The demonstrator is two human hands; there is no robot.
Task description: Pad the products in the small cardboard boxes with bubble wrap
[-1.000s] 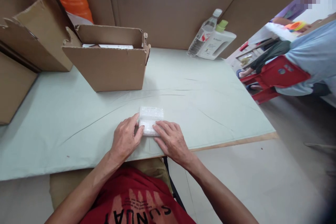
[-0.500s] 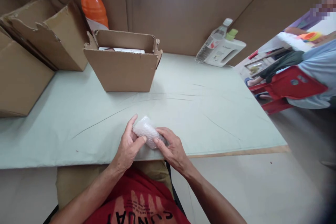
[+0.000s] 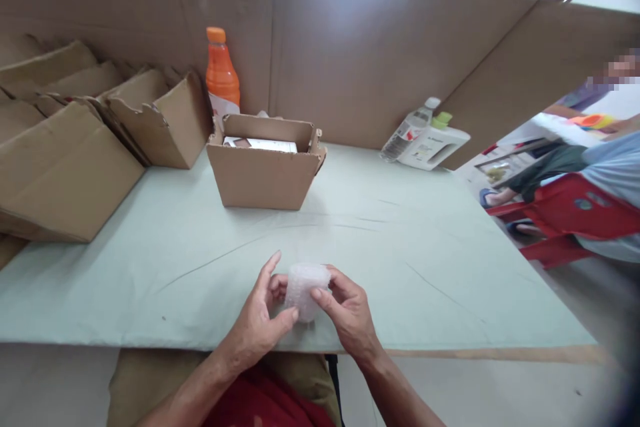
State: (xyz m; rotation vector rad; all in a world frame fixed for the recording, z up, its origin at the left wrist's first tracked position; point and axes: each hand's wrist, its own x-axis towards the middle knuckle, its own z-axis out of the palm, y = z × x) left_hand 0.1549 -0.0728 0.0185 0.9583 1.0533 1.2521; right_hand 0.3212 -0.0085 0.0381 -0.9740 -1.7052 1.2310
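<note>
On the head view, we've got a bubble-wrap bundle (image 3: pixel 304 290) pinched between our right hand's (image 3: pixel 354 320) thumb and fingers (image 3: pixel 343 282), over the near part of the bench (image 3: pixel 425 313). Our left hand (image 3: pixel 257 320) is spread pretty wide, thumb touching the bundle's lower left; an open cardboard box (image 3: pixel 263 180) sits beyond.

Your bare right hand (image 3: pixel 353 313)'s got a small, whitish bubble-wrap bundle (image 3: pixel 305 287), with your bare left hand (image 3: pixel 256 321) touching its other side. Open brown cardboard box (image 3: pixel 263 181)'s farther back on your pale green table (image 3: pixel 410 300).
</note>
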